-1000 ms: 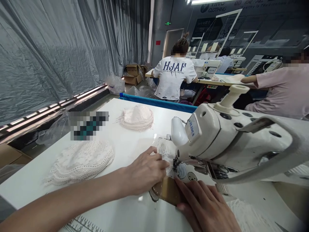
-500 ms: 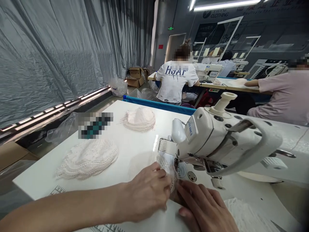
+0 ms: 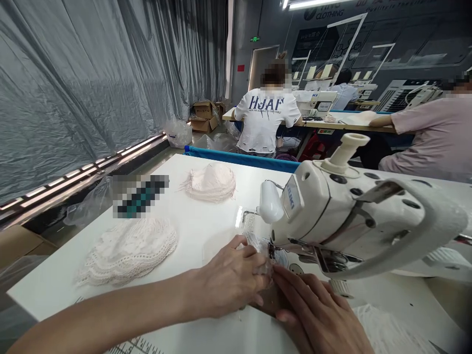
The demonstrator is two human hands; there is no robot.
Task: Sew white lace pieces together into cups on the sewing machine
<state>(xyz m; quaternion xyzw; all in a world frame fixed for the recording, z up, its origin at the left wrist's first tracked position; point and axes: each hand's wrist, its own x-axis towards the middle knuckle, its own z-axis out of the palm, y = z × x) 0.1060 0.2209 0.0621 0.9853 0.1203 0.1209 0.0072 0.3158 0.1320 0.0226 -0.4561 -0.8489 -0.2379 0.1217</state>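
Observation:
A white sewing machine (image 3: 313, 206) stands in front of me, its needle area low on the left side of the head. My left hand (image 3: 234, 275) lies just left of the needle, fingers curled onto a sheer white lace piece (image 3: 256, 241). Part of the lace runs up beside the presser foot; the rest is hidden under my fingers. My right hand (image 3: 320, 309) is nearer to me, on the right of the lace. Its fingers are stretched out flat, with the fingertips at the lace edge close to the needle and the thumb apart.
A pile of scalloped white lace pieces (image 3: 127, 253) lies left on the white table (image 3: 191, 231). Behind it sits a smaller pale fabric pile (image 3: 212, 182). More white lace (image 3: 387, 327) is at front right. Co-workers sit at machines beyond the blue edge (image 3: 239, 157).
My left hand has moved slightly forward toward the needle along with the lace. My right hand stays beside it, fingers still flat. The camera view has shifted a little.

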